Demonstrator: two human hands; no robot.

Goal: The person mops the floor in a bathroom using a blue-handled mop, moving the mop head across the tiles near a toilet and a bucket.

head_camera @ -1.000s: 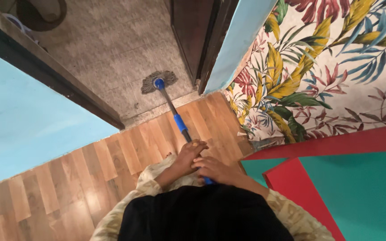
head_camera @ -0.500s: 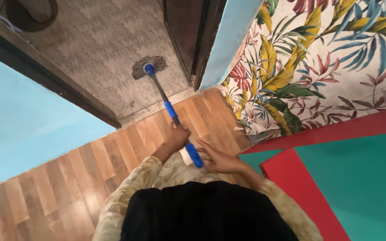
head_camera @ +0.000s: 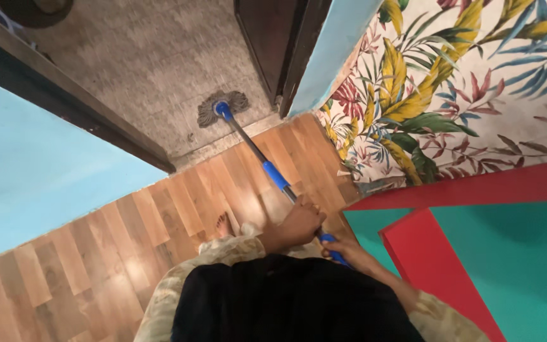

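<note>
I hold a mop by its long handle (head_camera: pixel 267 168), a dark pole with blue grips. My left hand (head_camera: pixel 300 221) wraps the pole lower down, my right hand (head_camera: pixel 343 250) closes on the blue end near my body. The grey stringy mop head (head_camera: pixel 221 109) lies flat on the grey tiled floor (head_camera: pixel 147 57) just past the doorway threshold. A bare foot (head_camera: pixel 224 225) shows on the wooden floor (head_camera: pixel 159 215) below the handle.
A dark wooden door (head_camera: pixel 273 44) stands open at the top. A light blue wall (head_camera: pixel 39 164) is to the left, with a dark door frame along it. A leaf-patterned curtain (head_camera: pixel 463 95) hangs at right above red-and-teal furniture (head_camera: pixel 489 253).
The mop head pushed farther out onto the grey tiles, then was drawn back toward the threshold. My hands slid back along the handle toward my body and rightward.
</note>
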